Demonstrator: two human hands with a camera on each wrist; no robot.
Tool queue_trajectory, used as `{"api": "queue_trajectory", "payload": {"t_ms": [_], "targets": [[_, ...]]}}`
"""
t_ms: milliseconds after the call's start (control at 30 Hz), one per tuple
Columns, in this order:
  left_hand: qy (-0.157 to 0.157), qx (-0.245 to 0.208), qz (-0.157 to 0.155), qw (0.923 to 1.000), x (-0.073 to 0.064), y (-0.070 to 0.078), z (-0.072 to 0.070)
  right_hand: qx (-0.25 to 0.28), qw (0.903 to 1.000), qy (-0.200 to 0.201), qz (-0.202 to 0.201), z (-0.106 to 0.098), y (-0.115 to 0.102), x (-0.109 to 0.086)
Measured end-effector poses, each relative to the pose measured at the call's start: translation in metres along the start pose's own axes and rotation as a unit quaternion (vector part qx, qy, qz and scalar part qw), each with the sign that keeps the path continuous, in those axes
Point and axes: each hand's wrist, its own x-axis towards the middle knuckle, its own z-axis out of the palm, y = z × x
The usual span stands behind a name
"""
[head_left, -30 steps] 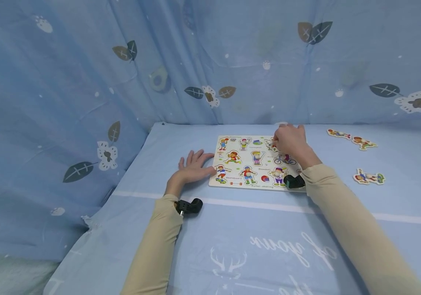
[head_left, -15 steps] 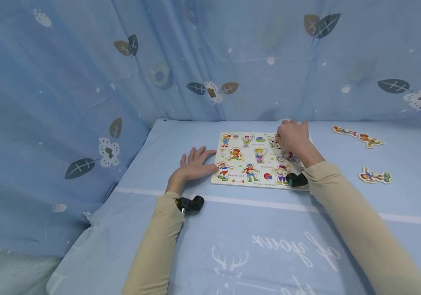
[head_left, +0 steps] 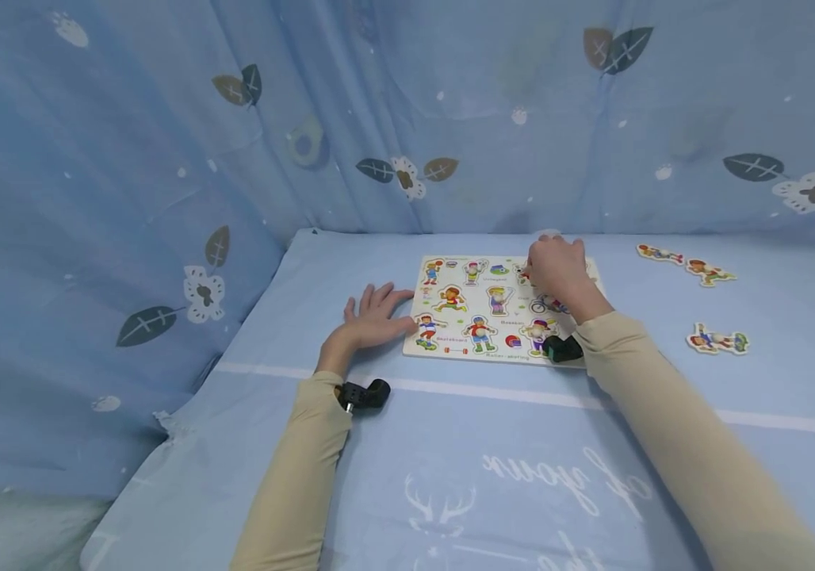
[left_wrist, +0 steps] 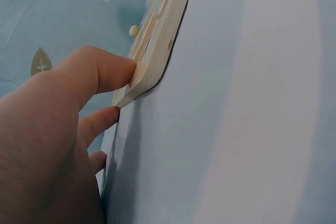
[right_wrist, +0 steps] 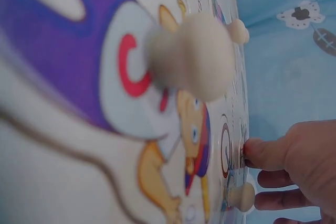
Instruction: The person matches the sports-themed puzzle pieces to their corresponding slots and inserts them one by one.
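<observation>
A wooden peg puzzle board [head_left: 479, 333] with printed sports figures lies on the blue cloth. My left hand [head_left: 373, 321] is at its left edge, fingers spread; in the left wrist view the thumb [left_wrist: 113, 69] rests on the board's corner and a fingertip touches its side. My right hand [head_left: 559, 268] is over the upper right part, fingers bent down around a puzzle piece [head_left: 522, 274] that it mostly hides. In the right wrist view the thumb [right_wrist: 265, 153] meets the board's face, beyond a round wooden knob [right_wrist: 207, 56] on the baseball figure.
Right of the board lie three loose puzzle pieces: a basketball figure [head_left: 660, 254], a running figure [head_left: 710, 273] and a skateboard figure [head_left: 718, 339]. A patterned blue curtain [head_left: 507, 119] hangs close behind the board. Wrist cameras are strapped to both arms.
The head view shifts slightly. My right hand stays at the same upper right spot with only small finger movement, and the left hand keeps its place at the board's edge.
</observation>
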Motion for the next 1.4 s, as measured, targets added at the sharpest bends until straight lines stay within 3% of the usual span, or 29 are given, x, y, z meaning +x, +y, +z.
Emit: {"api": "queue_trajectory", "payload": {"t_ms": [200, 367, 600, 867, 933, 1033, 1167, 1267, 1400], "targets": [[-0.011, -0.006, 0.007, 0.9999, -0.001, 0.003, 0.001, 0.041, 0.9984, -0.033, 0.021, -0.007, 0.003, -0.005], [-0.004, -0.010, 0.006, 0.9999, -0.003, 0.002, -0.001, 0.057, 0.9964, -0.063, 0.006, -0.014, 0.001, -0.008], [-0.005, -0.007, 0.006, 0.9999, -0.005, 0.001, -0.001, 0.076, 0.9941, -0.077, 0.001, -0.007, 0.002, -0.017], [-0.001, -0.010, -0.006, 0.9999, -0.006, -0.002, 0.002, 0.128, 0.9830, -0.131, -0.001, -0.011, 0.011, -0.039], [0.000, -0.009, -0.007, 0.9999, -0.006, -0.003, 0.002, 0.128, 0.9858, -0.109, 0.001, -0.011, 0.013, -0.045], [0.002, -0.008, -0.007, 0.9999, -0.005, -0.003, 0.001, 0.126, 0.9911, -0.042, 0.012, -0.012, 0.018, -0.057], [0.002, -0.013, -0.002, 0.9999, -0.004, -0.002, 0.001, 0.141, 0.9889, 0.043, 0.023, -0.017, 0.034, -0.077], [0.001, -0.015, 0.001, 0.9999, -0.004, -0.001, 0.001, 0.142, 0.9877, 0.063, 0.014, -0.025, 0.049, -0.092], [0.001, -0.013, 0.006, 0.9999, -0.003, 0.000, 0.002, 0.127, 0.9900, 0.061, -0.003, -0.035, 0.069, -0.109]]}}
